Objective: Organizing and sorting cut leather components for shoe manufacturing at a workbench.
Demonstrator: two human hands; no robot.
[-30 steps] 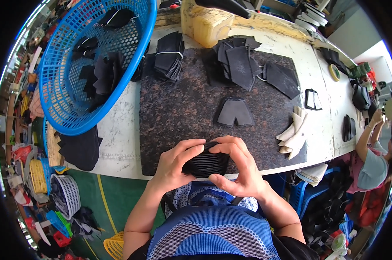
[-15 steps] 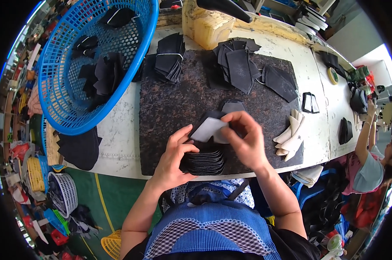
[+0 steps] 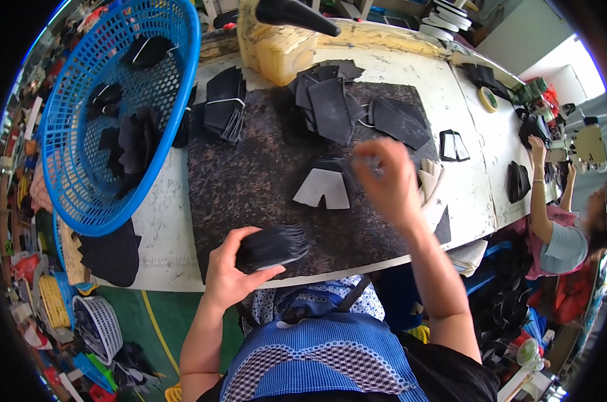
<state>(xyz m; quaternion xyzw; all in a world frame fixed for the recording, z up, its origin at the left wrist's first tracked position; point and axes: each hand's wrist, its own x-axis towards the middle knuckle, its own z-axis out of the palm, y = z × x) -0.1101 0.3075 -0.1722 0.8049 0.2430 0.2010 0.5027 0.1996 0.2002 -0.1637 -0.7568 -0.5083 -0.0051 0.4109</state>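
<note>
My left hand (image 3: 231, 271) is closed round a thick stack of black cut pieces (image 3: 275, 246) at the near edge of the dark stone slab (image 3: 239, 171). A pale grey notched piece (image 3: 325, 189) with black material along its upper edge lies flat on the slab, ahead of the stack and touched by neither hand. My right hand (image 3: 389, 179) is raised to the right of that piece, its fingers curled and smeared by motion. Whether anything is in them I cannot make out. Beside its wrist lie cream cloth pieces (image 3: 432, 181), partly hidden by the hand.
A blue plastic basket (image 3: 186, 110) with black pieces stands at left. Banded black pieces (image 3: 224, 107) and loose black panels (image 3: 331, 107) lie along the slab's far side, before a yellowed block (image 3: 276, 57). A tape roll (image 3: 488, 99) lies at right. Another person (image 3: 565, 244) works at far right.
The pale piece has left my hands and lies on the slab. My left hand has moved left, tilting the stack in its grip. My right hand has lifted away to the right.
</note>
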